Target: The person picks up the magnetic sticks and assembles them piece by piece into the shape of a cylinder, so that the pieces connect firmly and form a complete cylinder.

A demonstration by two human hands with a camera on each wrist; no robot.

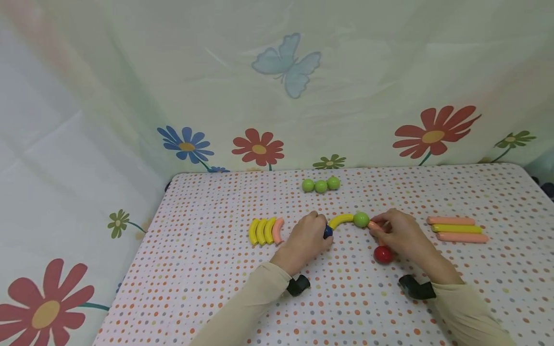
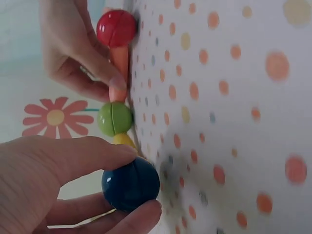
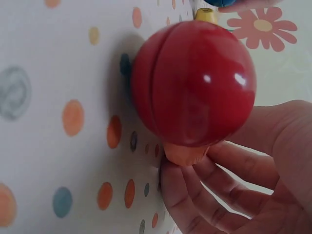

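Observation:
My left hand (image 1: 306, 236) pinches a glossy blue ball (image 2: 130, 185) between thumb and fingers, low over the table. From that ball a curved yellow stick (image 1: 341, 219) runs to a green ball (image 1: 361, 219). On the other side of the green ball is a salmon-pink stick (image 2: 120, 63), and my right hand (image 1: 401, 234) grips it. A red ball (image 3: 195, 83) sits at the near end of the pink stick, close over the tabletop. Together these pieces form a bent chain between both hands. The fingers partly cover the pink stick.
Left of the hands lie several curved yellow sticks (image 1: 261, 231) and one curved pink stick (image 1: 278, 230). Three green balls (image 1: 321, 186) are at the back. Straight pink sticks (image 1: 462, 237) and a yellow one (image 1: 456, 228) lie at right. A flowered curtain (image 1: 346, 86) hangs behind the dotted table (image 1: 207, 288).

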